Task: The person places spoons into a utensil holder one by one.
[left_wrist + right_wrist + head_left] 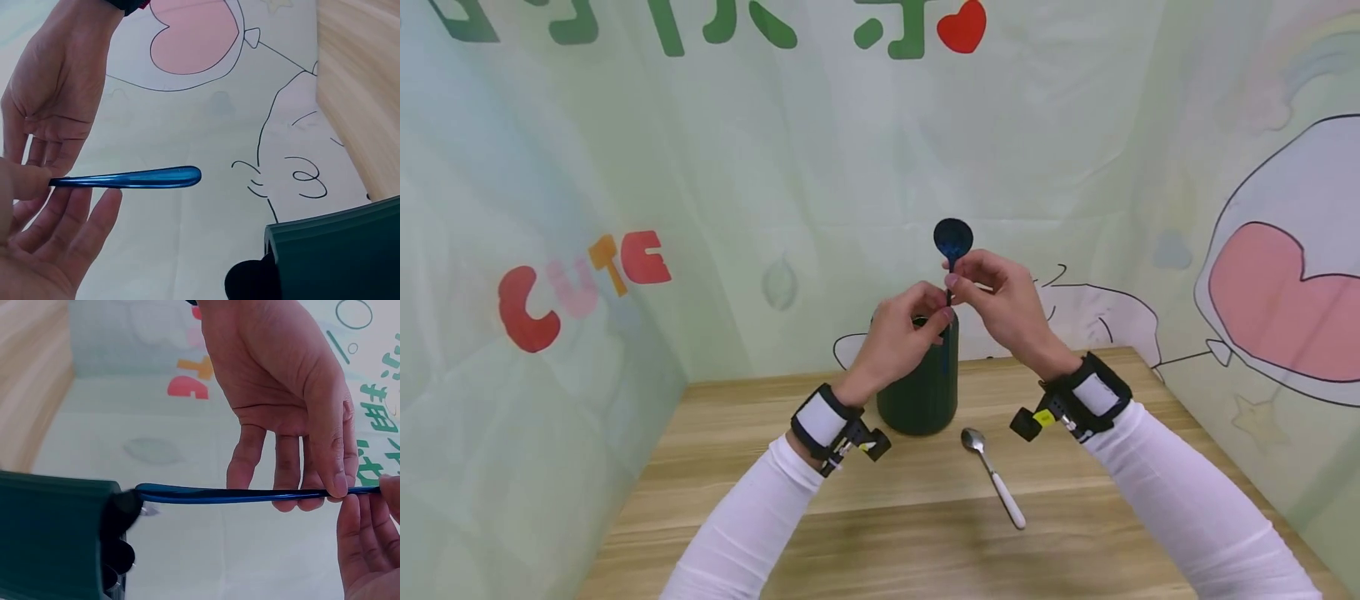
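A shiny blue spoon point(953, 237) stands upright, bowl at the top, above a dark green cylindrical container point(917, 392). My right hand point(1003, 302) pinches its stem just under the bowl. Slightly lower, my left hand point(901, 332) pinches the same stem between thumb and fingers, over the container's rim. The blue handle point(131, 178) tapers out past the fingers in the left wrist view. In the right wrist view, the handle's end point(162, 492) comes right at the mouth of the container point(50, 531), where dark rounded ends point(119, 556) poke out.
A metal spoon with a white handle point(1006, 500) lies on the wooden table point(737, 467), right of the container and nearer to me. Behind and at both sides hangs a pale green printed cloth point(805, 167).
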Available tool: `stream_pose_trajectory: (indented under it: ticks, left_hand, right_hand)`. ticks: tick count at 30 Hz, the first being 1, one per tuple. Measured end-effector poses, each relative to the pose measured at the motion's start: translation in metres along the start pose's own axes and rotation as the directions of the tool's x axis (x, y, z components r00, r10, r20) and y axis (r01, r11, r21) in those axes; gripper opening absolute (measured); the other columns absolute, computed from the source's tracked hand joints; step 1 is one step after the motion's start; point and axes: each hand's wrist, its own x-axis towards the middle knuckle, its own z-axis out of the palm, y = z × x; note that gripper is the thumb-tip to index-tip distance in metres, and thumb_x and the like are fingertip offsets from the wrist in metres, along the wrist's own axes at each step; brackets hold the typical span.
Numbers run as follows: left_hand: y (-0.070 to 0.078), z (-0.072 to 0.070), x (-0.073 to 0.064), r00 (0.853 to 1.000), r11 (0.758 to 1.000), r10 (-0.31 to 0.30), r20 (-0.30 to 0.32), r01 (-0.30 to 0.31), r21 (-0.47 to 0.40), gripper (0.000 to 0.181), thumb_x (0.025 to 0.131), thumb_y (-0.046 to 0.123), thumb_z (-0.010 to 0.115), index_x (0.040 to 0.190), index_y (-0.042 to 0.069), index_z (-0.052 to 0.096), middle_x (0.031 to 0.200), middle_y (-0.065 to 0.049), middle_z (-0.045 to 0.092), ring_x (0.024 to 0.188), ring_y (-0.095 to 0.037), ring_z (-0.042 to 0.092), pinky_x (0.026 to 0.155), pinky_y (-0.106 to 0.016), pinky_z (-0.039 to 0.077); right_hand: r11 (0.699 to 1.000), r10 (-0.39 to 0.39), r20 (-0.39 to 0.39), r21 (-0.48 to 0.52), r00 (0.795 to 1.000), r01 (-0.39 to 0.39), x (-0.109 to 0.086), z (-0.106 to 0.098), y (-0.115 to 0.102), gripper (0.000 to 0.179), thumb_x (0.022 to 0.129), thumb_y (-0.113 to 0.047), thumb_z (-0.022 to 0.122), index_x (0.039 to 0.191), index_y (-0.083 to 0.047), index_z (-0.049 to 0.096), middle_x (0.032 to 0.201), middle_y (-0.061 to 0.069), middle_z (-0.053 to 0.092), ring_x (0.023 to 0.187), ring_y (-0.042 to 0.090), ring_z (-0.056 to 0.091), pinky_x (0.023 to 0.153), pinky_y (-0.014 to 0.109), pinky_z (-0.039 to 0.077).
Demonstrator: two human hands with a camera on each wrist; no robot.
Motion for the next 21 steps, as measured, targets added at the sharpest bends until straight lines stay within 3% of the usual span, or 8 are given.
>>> stream_pose_trajectory:
  ticks: [4, 8, 17, 21]
  left_hand:
    - [-0.002, -0.003, 0.010, 1.000, 0.999, -0.008, -0.026, 0.009, 0.031, 0.011, 0.092, 0.013, 0.056, 0.102, 0.008, 0.056, 0.087, -0.003, 0.062, 0.077, -0.010, 0.060, 0.060, -0.025, 0.054]
    - [-0.009, -0.006, 0.018, 0.999, 0.997, -0.001, -0.049, 0.005, 0.075, 0.011, 0.092, 0.015, 0.057, 0.102, 0.009, 0.057, 0.087, 0.000, 0.062, 0.077, -0.008, 0.059, 0.063, -0.025, 0.053]
    - [-0.031, -0.010, 0.031, 0.998, 0.996, 0.005, -0.066, 0.001, 0.092, 0.010, 0.092, 0.017, 0.057, 0.100, 0.012, 0.058, 0.088, 0.002, 0.062, 0.079, -0.007, 0.058, 0.066, -0.025, 0.053]
    - [-0.041, -0.010, 0.032, 0.998, 0.996, -0.019, -0.054, 0.024, 0.085, 0.011, 0.092, 0.016, 0.057, 0.101, 0.010, 0.058, 0.089, -0.001, 0.063, 0.081, -0.008, 0.058, 0.069, -0.027, 0.053]
  right_hand:
    - [1.000, -0.018, -0.008, -0.019, 1.000, 0.018, 0.014, -0.003, 0.021, 0.012, 0.091, -0.018, 0.059, 0.098, -0.008, 0.061, 0.101, 0.003, 0.064, 0.092, 0.014, 0.059, 0.082, 0.033, 0.051]
    - [0.999, -0.023, -0.016, -0.039, 1.000, 0.023, 0.023, -0.003, 0.025, 0.012, 0.091, -0.020, 0.059, 0.097, -0.009, 0.061, 0.101, 0.004, 0.064, 0.091, 0.014, 0.059, 0.082, 0.034, 0.051]
    - [0.995, -0.026, -0.015, -0.098, 1.000, 0.024, 0.030, 0.004, 0.007, 0.014, 0.092, -0.008, 0.055, 0.098, 0.003, 0.060, 0.096, 0.017, 0.063, 0.089, 0.024, 0.060, 0.081, 0.040, 0.051]
    - [0.996, -0.022, -0.011, -0.089, 1.000, 0.021, 0.035, 0.006, 0.030, 0.012, 0.092, -0.010, 0.056, 0.097, -0.001, 0.061, 0.094, 0.015, 0.064, 0.087, 0.021, 0.061, 0.080, 0.041, 0.050]
